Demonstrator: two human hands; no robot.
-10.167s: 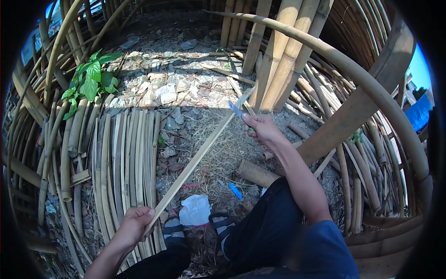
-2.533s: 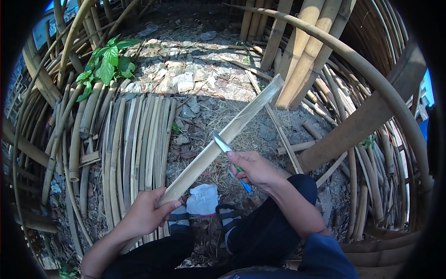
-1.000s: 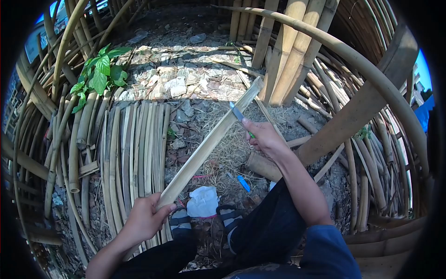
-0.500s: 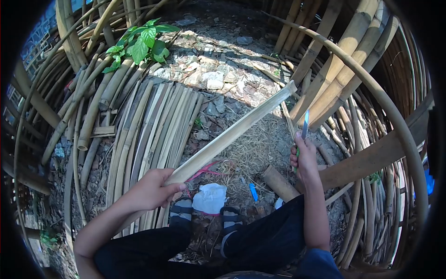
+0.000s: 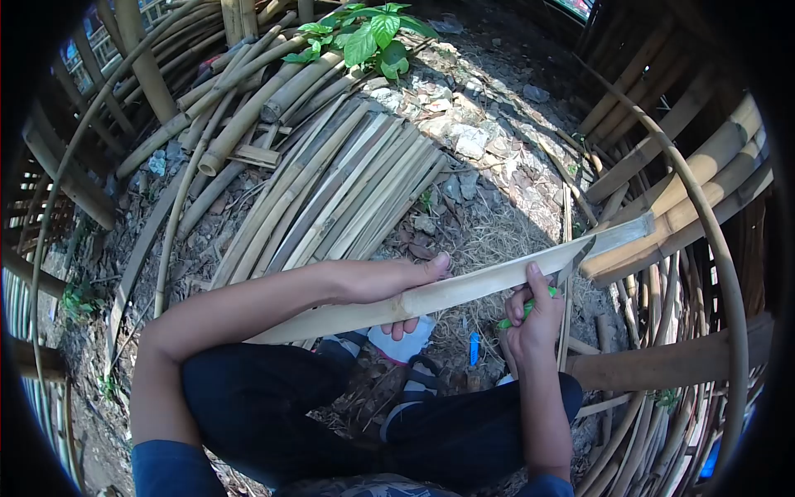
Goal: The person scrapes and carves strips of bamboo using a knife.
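Note:
A long pale bamboo strip (image 5: pixel 472 290) lies slantwise across my lap, its far end up at the right. My left hand (image 5: pixel 385 286) is closed round its middle, thumb above and fingertips showing below. In my right hand (image 5: pixel 537 323) is a knife (image 5: pixel 573 267) with a green handle, most of it covered by my fingers. The knife's blade points up and right against the strip near its far end. My right thumb is raised at the strip's lower edge.
A row of split bamboo strips (image 5: pixel 356 182) lies on the ground ahead. Bamboo poles (image 5: pixel 687 190) lean at the right, where a curved pole (image 5: pixel 696 182) arches. A leafy plant (image 5: pixel 373 37), a white scrap (image 5: pixel 402 338) and a blue object (image 5: pixel 474 349) are also around.
My left hand has slid from the strip's near end to its middle, and the strip sits lower and flatter. The knife has come from beside the strip onto it. The view has turned left.

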